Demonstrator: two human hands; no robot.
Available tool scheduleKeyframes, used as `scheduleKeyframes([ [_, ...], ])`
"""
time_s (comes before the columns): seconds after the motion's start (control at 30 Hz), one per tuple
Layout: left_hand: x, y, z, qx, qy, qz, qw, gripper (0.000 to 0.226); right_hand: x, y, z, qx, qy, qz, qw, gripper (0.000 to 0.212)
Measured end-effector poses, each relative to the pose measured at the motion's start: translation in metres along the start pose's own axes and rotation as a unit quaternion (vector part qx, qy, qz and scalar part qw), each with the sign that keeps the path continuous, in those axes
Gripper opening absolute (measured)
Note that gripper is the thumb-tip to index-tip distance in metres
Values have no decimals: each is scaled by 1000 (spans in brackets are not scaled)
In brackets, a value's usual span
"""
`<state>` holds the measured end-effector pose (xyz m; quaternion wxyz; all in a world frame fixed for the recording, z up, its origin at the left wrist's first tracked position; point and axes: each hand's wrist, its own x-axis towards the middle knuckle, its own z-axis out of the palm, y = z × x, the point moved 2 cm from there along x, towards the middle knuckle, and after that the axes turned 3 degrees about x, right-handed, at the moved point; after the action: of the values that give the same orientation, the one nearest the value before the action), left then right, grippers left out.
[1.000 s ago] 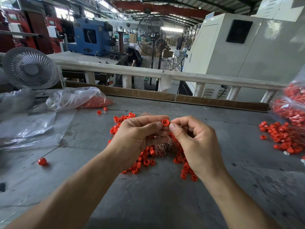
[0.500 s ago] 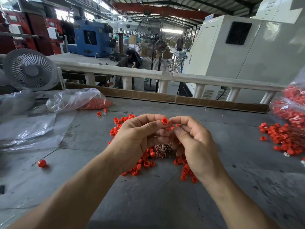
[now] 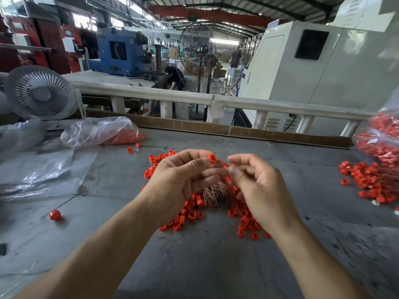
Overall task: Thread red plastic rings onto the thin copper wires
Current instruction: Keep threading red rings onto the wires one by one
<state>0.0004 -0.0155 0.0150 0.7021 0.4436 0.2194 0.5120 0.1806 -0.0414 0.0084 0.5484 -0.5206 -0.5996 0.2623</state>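
Left hand (image 3: 181, 180): raised over the table (image 3: 194, 266), fingers curled; thumb and forefinger pinch 1 red ring (image 3: 212, 158), held with its hole facing up.

Right hand (image 3: 259, 190): just right of the left hand, fingers curled, thumb and forefinger tips pressed together near the ring. A thin wire appears to run from these fingertips, too fine to confirm; whether it has entered the ring cannot be told.

Copper wires (image 3: 216, 194): 1 bundle on the table under and between the hands, near ends fanned out.

Loose rings (image 3: 190, 214): a scatter around the bundle, reaching from the far side of the hands to the near side of the wrists.

Ring with wire (image 3: 55, 215): 1 ring alone at near left, a thin dark wire running from it to the right and away.

Second pile (image 3: 371, 180): rings at right, well apart from the hands.

Right bag (image 3: 382, 137): clear plastic, full of rings, at the far right edge, just beyond the second pile.

Left bag (image 3: 103, 132): clear plastic, far left, some rings inside; 2 rings (image 3: 133, 147) lie just beside its mouth.

Small fan (image 3: 40, 92): grey, at far left behind the bags.
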Motion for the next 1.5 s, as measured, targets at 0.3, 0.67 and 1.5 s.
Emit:
scheduleKeyframes([
  [0.3,0,3,0,1,57,11,998,31,19,28,-39,-264,14,103,959,19],
  [0.67,0,3,-3,-10,77,19,997,26,18,39,-44,-356,-9,140,924,16],
  [1.5,3,0,-7,-1,74,35,997,27,21,49,-28,-381,-11,92,920,6],
])
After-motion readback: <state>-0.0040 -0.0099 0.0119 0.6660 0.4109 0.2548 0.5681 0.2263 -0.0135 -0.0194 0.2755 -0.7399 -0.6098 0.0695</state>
